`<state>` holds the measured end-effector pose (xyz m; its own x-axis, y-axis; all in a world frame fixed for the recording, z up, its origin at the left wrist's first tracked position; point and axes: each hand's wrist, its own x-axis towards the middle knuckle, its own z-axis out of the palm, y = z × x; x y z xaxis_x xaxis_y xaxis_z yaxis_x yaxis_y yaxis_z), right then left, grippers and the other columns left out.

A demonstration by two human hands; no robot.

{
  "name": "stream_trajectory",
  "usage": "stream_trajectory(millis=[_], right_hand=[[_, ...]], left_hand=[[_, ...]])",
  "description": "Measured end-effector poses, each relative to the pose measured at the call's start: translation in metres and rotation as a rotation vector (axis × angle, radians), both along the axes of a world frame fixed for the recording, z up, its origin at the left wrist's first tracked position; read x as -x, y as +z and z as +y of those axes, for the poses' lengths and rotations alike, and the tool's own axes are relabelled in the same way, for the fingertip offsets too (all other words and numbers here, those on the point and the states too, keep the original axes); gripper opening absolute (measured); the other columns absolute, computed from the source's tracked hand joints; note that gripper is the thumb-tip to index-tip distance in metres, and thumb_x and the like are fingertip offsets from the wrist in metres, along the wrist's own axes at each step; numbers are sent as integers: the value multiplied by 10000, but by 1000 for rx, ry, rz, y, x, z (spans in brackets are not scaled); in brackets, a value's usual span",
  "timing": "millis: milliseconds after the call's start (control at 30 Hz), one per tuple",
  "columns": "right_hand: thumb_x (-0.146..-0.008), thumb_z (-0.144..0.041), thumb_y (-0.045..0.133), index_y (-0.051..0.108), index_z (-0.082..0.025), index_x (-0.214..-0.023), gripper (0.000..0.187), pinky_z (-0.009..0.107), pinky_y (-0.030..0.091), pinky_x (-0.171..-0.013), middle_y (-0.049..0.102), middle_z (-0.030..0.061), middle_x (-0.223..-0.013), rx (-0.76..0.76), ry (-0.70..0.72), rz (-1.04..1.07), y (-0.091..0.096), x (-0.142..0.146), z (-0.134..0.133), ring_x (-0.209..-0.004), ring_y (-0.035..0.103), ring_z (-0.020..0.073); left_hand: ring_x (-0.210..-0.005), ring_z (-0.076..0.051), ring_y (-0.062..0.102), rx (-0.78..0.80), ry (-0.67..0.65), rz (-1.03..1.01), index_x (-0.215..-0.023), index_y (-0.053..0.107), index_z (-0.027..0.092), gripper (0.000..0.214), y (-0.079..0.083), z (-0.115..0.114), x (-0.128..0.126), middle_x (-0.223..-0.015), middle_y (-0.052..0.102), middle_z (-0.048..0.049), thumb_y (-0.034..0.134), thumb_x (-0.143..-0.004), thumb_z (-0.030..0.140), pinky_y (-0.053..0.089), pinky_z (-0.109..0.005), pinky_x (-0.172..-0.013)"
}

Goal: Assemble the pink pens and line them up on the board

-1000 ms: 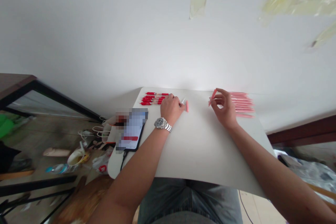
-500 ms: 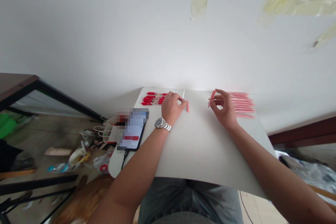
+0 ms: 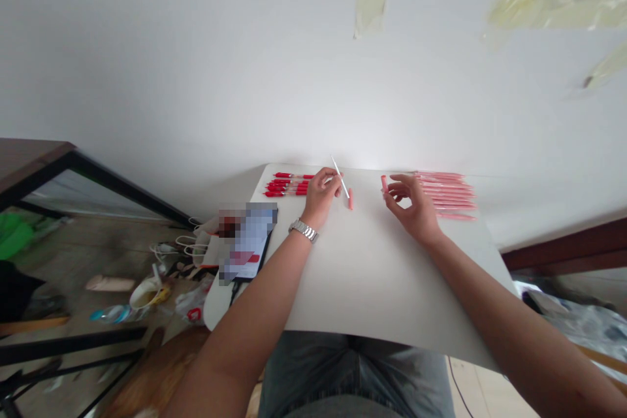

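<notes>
My left hand [image 3: 323, 194] is closed in a pinch on a thin white pen refill [image 3: 340, 176], which slants with its lower end near the table. Beside that end lies a short pink pen part [image 3: 351, 200]. Across a gap, my right hand [image 3: 411, 206] pinches another short pink pen part, apparently a cap [image 3: 384, 183], between thumb and fingers. Several red pens [image 3: 287, 186] lie in a group left of my left hand, which partly covers their right ends. Behind my right hand is a row of several slim pink pens [image 3: 453, 192], their left ends partly hidden.
All this lies on a white table [image 3: 372, 281] against a wall. A phone [image 3: 252, 245] with a cable rests at its left edge. On the floor to the left are a bucket [image 3: 145, 292], a plastic bottle [image 3: 110, 313] and bags; a brown furry animal [image 3: 161, 372] lies below.
My left hand has drawn back slightly and tilted the white refill, its lower end now pointing at the loose pink part. My right hand has moved a little left with its pink piece.
</notes>
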<state>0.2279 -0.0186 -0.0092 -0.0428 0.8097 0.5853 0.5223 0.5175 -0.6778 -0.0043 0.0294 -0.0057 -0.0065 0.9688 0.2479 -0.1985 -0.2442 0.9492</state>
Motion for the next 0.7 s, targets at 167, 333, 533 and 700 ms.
stream_trajectory(millis=[167,333,533,700], right_hand=[[-953,-421,668,633,-239,-1160,278,346,615,-720,743,45,-945,-2,-27,-61,0,3,-2,-780,728,186],[-956,-389,660,656,-238,-1142,240,355,612,-746,749,48,-951,15,-8,-122,-1,2,-3,-813,737,198],[-965,-341,644,656,-240,-1172,231,335,602,-741,744,39,-936,13,29,-158,-2,3,-3,-809,733,188],[-963,-318,630,657,-241,-1186,237,327,593,-731,739,38,-932,29,58,-174,-2,2,-2,-798,722,182]], left_hand=[[-585,-73,532,63,-81,-148,-810,550,187,248,1,-2,-3,-876,739,-45,759,-837,317,419,-221,-568],[-689,-99,635,99,-127,-183,-929,592,196,304,-1,-3,-6,-915,754,-47,816,-821,371,517,-250,-700],[-793,-121,679,94,-139,-180,-996,633,198,328,-3,-1,-5,-993,768,-65,817,-832,414,548,-291,-820],[-916,-159,710,112,-130,-177,-939,613,193,334,-3,-1,-5,-1034,777,-89,821,-826,429,546,-310,-862]])
